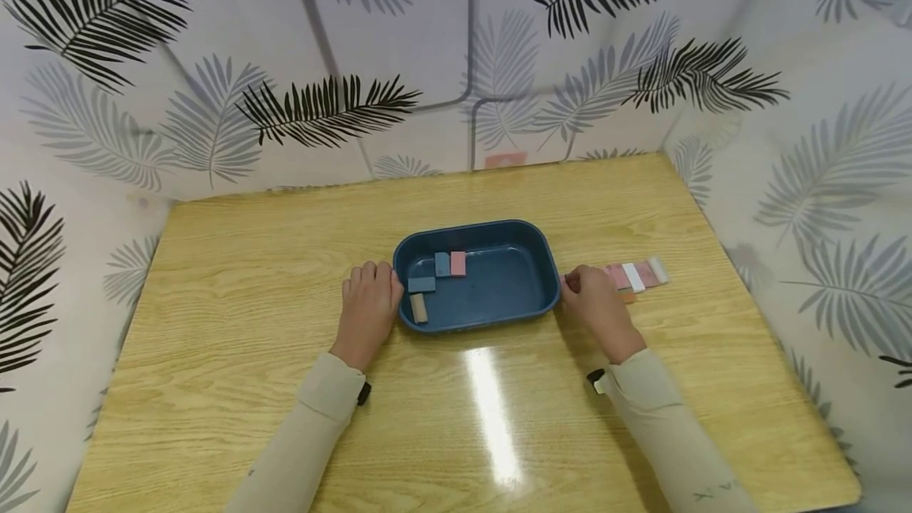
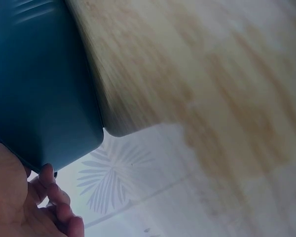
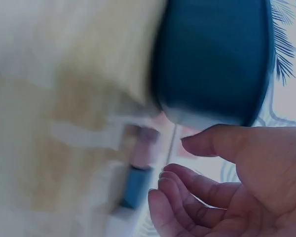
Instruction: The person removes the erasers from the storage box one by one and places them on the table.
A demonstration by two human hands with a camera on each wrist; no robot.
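A dark blue plastic tray stands on the wooden table. Inside its left part lie a flat blue block, an upper blue block, a pink block and a tan block. My left hand rests at the tray's left end, loosely bent fingers touching the rim with the thumb side. At the right end is my right hand, thumb and fingers apart in the right wrist view with nothing between them. A row of blocks, among them a white one, lies just beyond it, partly hidden.
The wooden table extends on both sides of the tray. Leaf-patterned cloth hangs behind and beside it. An orange block sits along the near side of the row. Light glares off the tabletop in front.
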